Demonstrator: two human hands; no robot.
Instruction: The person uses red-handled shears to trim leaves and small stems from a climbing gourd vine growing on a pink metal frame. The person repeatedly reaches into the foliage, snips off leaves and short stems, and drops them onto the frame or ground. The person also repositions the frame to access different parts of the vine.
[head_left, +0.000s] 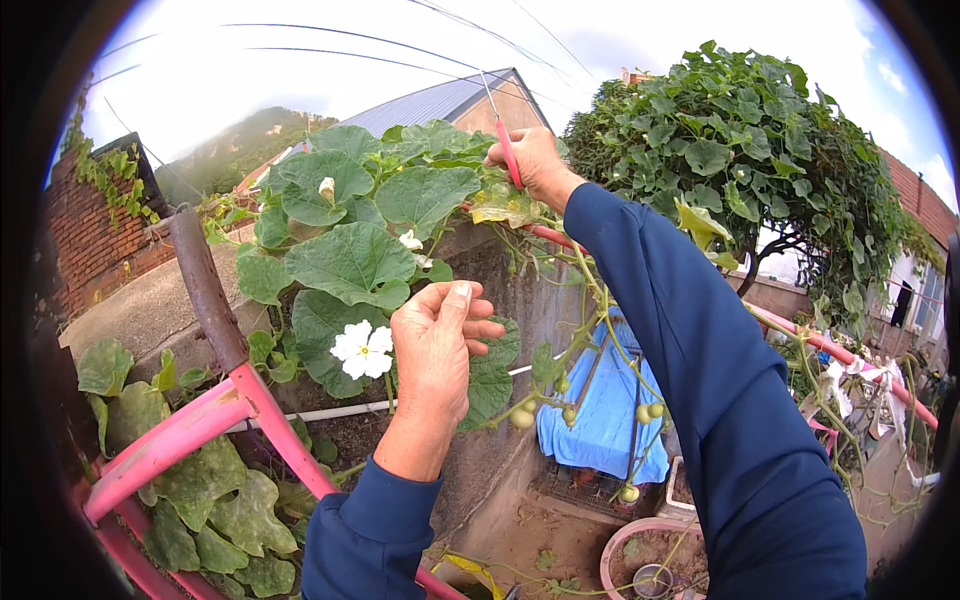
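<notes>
Raised at the upper middle, my right hand (534, 163) grips a pink-handled tool (508, 154) with a thin metal shaft pointing up; its exact kind cannot be told. Yellowing leaves (504, 205) lie just below that hand. My left hand (435, 345) is lower, palm turned up with loosely curled fingers and nothing seen in it. A white gourd flower (363, 349) is just left of it, among large green gourd leaves (351, 261). Small round green fruits (523, 417) hang on vines to the right of my left hand.
Pink metal rails (172, 450) stand at lower left, joined to a rusty post (206, 285). A concrete wall (495, 262) runs behind the leaves. Below are a blue cloth (600, 420) over a wire cage and a pink tub (611, 551) of soil. A vine-covered tree (720, 150) stands at right.
</notes>
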